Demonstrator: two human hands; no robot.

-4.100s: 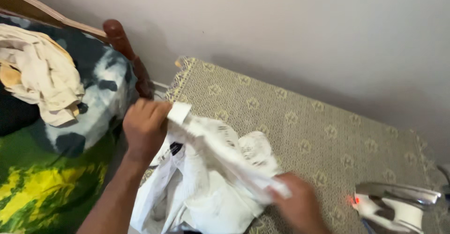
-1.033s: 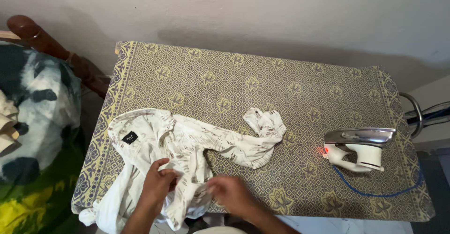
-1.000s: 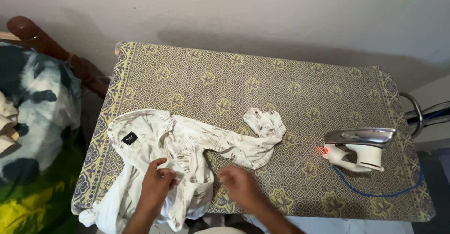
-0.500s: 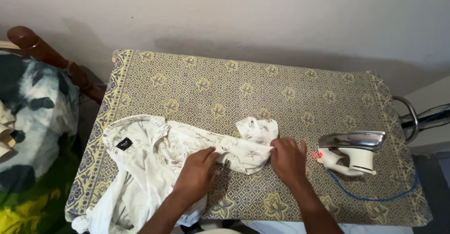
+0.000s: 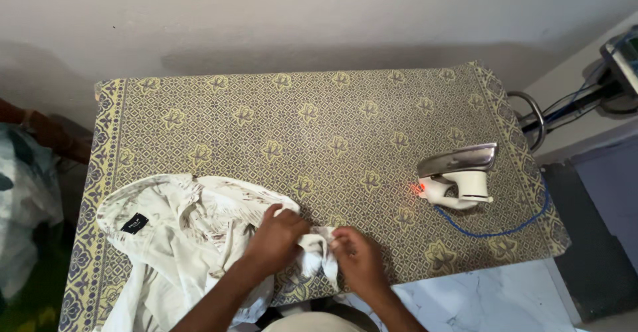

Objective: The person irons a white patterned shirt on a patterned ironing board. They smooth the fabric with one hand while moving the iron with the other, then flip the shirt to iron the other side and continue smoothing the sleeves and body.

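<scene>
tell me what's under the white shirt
The patterned yellow-grey cloth covering the table lies under the white shirt. Both hands, left and right, grip its bunched sleeve. Anything beneath the shirt's folds is hidden.

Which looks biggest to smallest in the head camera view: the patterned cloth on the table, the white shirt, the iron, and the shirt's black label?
1. Patterned cloth, covering nearly the whole table.
2. White shirt, partly bunched under both hands and running out of view.
3. Iron, standing on its heel.
4. Black label, by far the smallest.

One head-worn camera looks steeply down, close above the cloth-covered table (image 5: 319, 126).
</scene>
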